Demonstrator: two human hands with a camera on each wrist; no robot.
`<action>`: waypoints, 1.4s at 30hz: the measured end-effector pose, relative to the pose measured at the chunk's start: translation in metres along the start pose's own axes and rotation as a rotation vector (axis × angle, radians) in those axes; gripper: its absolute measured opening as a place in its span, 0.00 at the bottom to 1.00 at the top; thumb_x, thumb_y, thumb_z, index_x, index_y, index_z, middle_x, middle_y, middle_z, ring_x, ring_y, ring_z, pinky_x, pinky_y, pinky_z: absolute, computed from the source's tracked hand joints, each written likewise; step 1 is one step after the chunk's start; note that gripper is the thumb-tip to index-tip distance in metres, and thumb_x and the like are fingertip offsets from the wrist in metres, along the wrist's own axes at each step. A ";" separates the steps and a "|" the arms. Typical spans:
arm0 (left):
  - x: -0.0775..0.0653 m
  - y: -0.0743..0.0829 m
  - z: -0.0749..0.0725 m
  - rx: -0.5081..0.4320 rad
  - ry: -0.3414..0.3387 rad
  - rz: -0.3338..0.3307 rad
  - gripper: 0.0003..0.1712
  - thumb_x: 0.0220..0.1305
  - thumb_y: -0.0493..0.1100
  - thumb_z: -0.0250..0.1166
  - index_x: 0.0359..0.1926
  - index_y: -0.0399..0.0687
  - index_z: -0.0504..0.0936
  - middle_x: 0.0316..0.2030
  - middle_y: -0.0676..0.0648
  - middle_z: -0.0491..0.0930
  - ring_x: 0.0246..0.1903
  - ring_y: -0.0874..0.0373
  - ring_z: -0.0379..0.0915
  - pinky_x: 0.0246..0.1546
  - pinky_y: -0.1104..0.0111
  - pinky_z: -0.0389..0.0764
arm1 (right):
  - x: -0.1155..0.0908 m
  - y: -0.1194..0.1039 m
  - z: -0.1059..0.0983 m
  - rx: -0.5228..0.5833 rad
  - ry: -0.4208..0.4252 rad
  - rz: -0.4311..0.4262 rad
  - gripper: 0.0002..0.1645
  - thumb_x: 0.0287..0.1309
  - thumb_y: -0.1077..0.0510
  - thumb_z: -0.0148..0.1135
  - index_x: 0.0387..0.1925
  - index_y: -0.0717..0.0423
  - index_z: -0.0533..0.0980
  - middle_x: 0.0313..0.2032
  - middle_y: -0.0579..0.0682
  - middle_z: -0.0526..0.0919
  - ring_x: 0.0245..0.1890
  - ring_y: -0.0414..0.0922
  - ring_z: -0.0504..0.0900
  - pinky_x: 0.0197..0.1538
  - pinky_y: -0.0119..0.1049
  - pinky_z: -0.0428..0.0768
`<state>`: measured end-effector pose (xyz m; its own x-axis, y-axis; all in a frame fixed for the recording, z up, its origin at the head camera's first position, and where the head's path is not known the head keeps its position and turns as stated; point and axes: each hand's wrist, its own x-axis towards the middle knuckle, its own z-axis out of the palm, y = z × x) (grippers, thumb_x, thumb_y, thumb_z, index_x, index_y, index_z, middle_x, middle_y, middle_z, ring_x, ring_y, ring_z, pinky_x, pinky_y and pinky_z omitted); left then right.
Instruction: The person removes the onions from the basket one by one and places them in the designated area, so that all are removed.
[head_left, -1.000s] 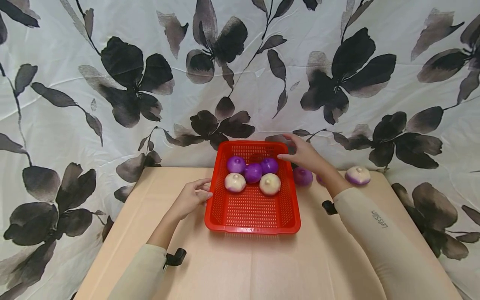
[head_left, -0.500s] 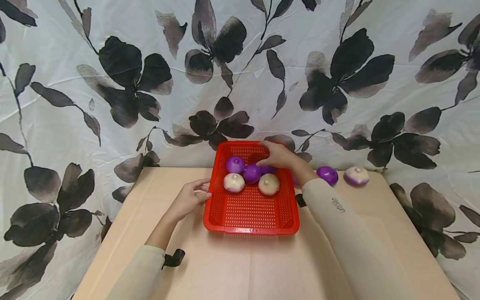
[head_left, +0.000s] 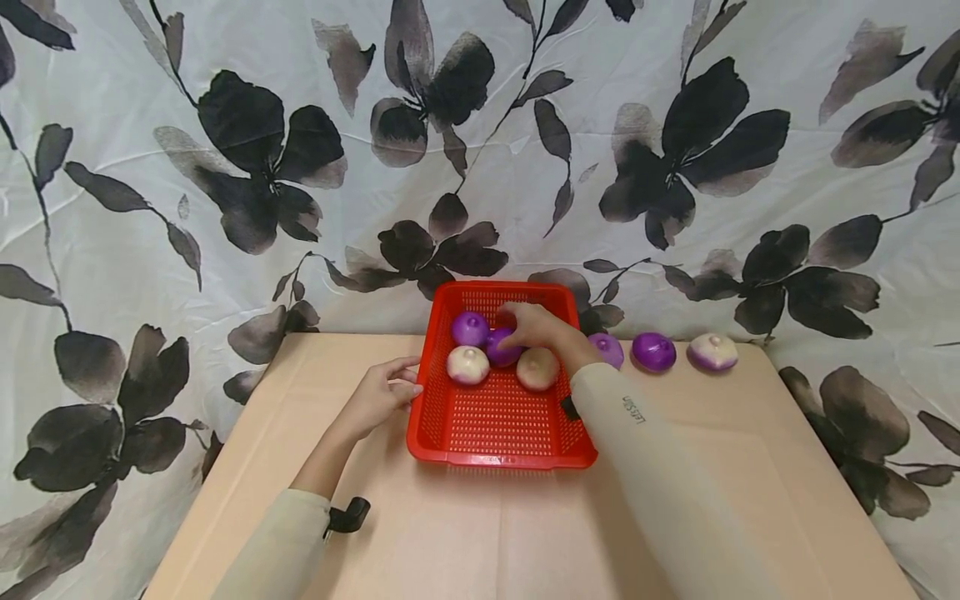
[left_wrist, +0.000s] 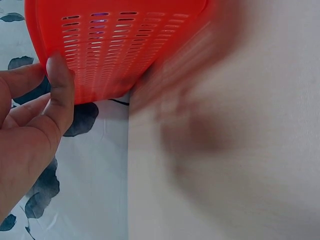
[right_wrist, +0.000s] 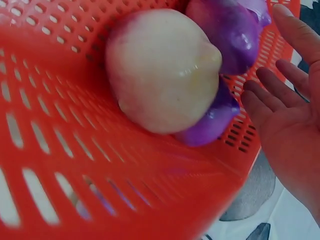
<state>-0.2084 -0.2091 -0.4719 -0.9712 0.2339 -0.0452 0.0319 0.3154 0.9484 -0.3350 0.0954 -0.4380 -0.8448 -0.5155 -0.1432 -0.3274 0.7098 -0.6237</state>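
A red perforated basket (head_left: 498, 433) holds purple onions (head_left: 470, 329) and two cream-white ones tinged purple, onion- or turnip-shaped, one at its left (head_left: 468, 366) and one at its right (head_left: 537, 369). My left hand (head_left: 377, 396) holds the basket's left side, with thumb and fingers at the rim and outer wall, as the left wrist view also shows. Inside the basket's far right part, my right hand (head_left: 538, 327) hovers over the purple onions and hides one of them in the head view. Its fingers are spread and hold nothing in the right wrist view (right_wrist: 285, 105).
On the table (head_left: 480, 533), right of the basket, stand two more purple onions (head_left: 654, 352) and a white-and-purple one (head_left: 714, 352) in a row. A floral cloth (head_left: 525, 167) hangs right behind the table's back edge.
My right hand has moved left from the basket's right rim to above the onions inside. The onions on the table at the right have come into fuller view. My left hand stays put.
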 end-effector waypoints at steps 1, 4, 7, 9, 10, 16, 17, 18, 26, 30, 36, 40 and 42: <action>0.000 0.000 0.000 -0.001 0.001 -0.004 0.32 0.68 0.29 0.64 0.71 0.30 0.68 0.48 0.30 0.79 0.34 0.56 0.82 0.34 0.59 0.89 | 0.001 0.000 0.002 0.002 -0.004 0.003 0.45 0.57 0.55 0.76 0.73 0.61 0.67 0.69 0.61 0.75 0.68 0.58 0.75 0.74 0.51 0.70; 0.000 0.000 0.000 -0.004 0.002 -0.005 0.32 0.68 0.28 0.63 0.71 0.30 0.68 0.48 0.30 0.79 0.33 0.56 0.82 0.34 0.60 0.89 | 0.002 0.000 0.007 0.005 -0.003 0.012 0.44 0.58 0.55 0.76 0.73 0.60 0.68 0.68 0.61 0.76 0.67 0.57 0.75 0.73 0.50 0.72; 0.001 -0.001 0.000 -0.013 0.002 -0.006 0.32 0.68 0.28 0.63 0.71 0.30 0.68 0.48 0.29 0.79 0.33 0.56 0.82 0.33 0.62 0.89 | 0.003 0.001 0.012 0.001 0.010 0.040 0.44 0.57 0.55 0.76 0.73 0.58 0.69 0.66 0.59 0.78 0.65 0.56 0.76 0.73 0.50 0.72; 0.001 -0.001 0.001 -0.019 0.000 -0.008 0.32 0.68 0.28 0.63 0.72 0.30 0.68 0.48 0.29 0.79 0.33 0.57 0.82 0.33 0.64 0.88 | 0.003 0.001 0.015 0.001 0.011 0.063 0.44 0.57 0.55 0.77 0.73 0.56 0.69 0.64 0.58 0.79 0.64 0.56 0.76 0.73 0.50 0.72; 0.001 -0.001 0.001 -0.022 0.000 -0.010 0.32 0.67 0.28 0.63 0.72 0.30 0.68 0.48 0.29 0.79 0.33 0.57 0.82 0.33 0.64 0.88 | 0.003 0.001 0.016 -0.008 0.009 0.072 0.44 0.57 0.54 0.77 0.73 0.55 0.70 0.64 0.57 0.79 0.64 0.55 0.76 0.73 0.51 0.72; 0.002 -0.002 0.001 -0.027 0.001 -0.015 0.33 0.67 0.28 0.63 0.72 0.30 0.68 0.48 0.30 0.79 0.34 0.58 0.82 0.32 0.65 0.88 | 0.005 -0.001 0.022 -0.061 0.015 0.083 0.43 0.57 0.55 0.77 0.72 0.54 0.71 0.63 0.56 0.79 0.62 0.55 0.77 0.74 0.51 0.71; 0.002 -0.002 0.000 -0.026 0.001 -0.015 0.33 0.67 0.28 0.63 0.72 0.30 0.68 0.48 0.30 0.79 0.34 0.58 0.82 0.32 0.65 0.88 | 0.005 -0.001 0.023 -0.072 0.014 0.081 0.43 0.56 0.56 0.77 0.72 0.54 0.71 0.63 0.56 0.79 0.62 0.55 0.77 0.74 0.51 0.71; 0.002 -0.002 0.000 -0.025 0.001 -0.013 0.32 0.67 0.28 0.63 0.72 0.30 0.68 0.48 0.30 0.79 0.34 0.57 0.82 0.32 0.65 0.88 | 0.005 -0.001 0.023 -0.084 0.012 0.079 0.43 0.56 0.56 0.77 0.72 0.54 0.71 0.63 0.56 0.79 0.62 0.55 0.77 0.73 0.50 0.71; 0.001 -0.003 0.001 -0.023 0.004 -0.006 0.32 0.67 0.28 0.63 0.71 0.31 0.68 0.48 0.30 0.79 0.34 0.57 0.82 0.33 0.63 0.89 | 0.008 -0.001 0.030 -0.171 0.010 0.060 0.41 0.55 0.59 0.78 0.70 0.53 0.73 0.64 0.56 0.79 0.63 0.55 0.76 0.73 0.52 0.72; 0.001 -0.002 0.002 -0.006 0.008 -0.006 0.32 0.67 0.29 0.64 0.71 0.32 0.69 0.48 0.31 0.80 0.33 0.56 0.83 0.36 0.56 0.90 | 0.008 0.000 0.031 -0.202 0.025 0.055 0.39 0.54 0.58 0.78 0.67 0.52 0.75 0.62 0.56 0.80 0.62 0.55 0.76 0.72 0.52 0.73; 0.000 -0.001 0.002 0.003 0.010 -0.010 0.32 0.68 0.30 0.64 0.71 0.34 0.70 0.48 0.32 0.80 0.33 0.55 0.84 0.38 0.49 0.89 | 0.006 0.002 0.028 -0.216 0.041 0.022 0.40 0.54 0.58 0.78 0.68 0.54 0.74 0.64 0.56 0.79 0.64 0.56 0.76 0.73 0.53 0.71; 0.000 -0.001 0.002 0.005 0.014 -0.012 0.32 0.68 0.29 0.64 0.71 0.33 0.70 0.47 0.32 0.80 0.33 0.55 0.83 0.37 0.50 0.89 | 0.002 0.001 0.022 -0.211 0.050 -0.005 0.39 0.55 0.57 0.78 0.68 0.56 0.75 0.63 0.57 0.80 0.64 0.56 0.75 0.74 0.53 0.69; 0.000 -0.001 0.003 0.003 0.016 -0.014 0.32 0.68 0.29 0.64 0.71 0.33 0.70 0.47 0.32 0.80 0.33 0.55 0.83 0.37 0.50 0.89 | 0.000 0.000 0.018 -0.219 0.056 -0.028 0.38 0.55 0.57 0.78 0.67 0.57 0.75 0.62 0.58 0.81 0.63 0.57 0.76 0.74 0.53 0.69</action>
<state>-0.2080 -0.2069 -0.4740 -0.9751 0.2151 -0.0535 0.0189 0.3212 0.9468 -0.3271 0.0868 -0.4517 -0.8546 -0.5129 -0.0814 -0.4297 0.7864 -0.4438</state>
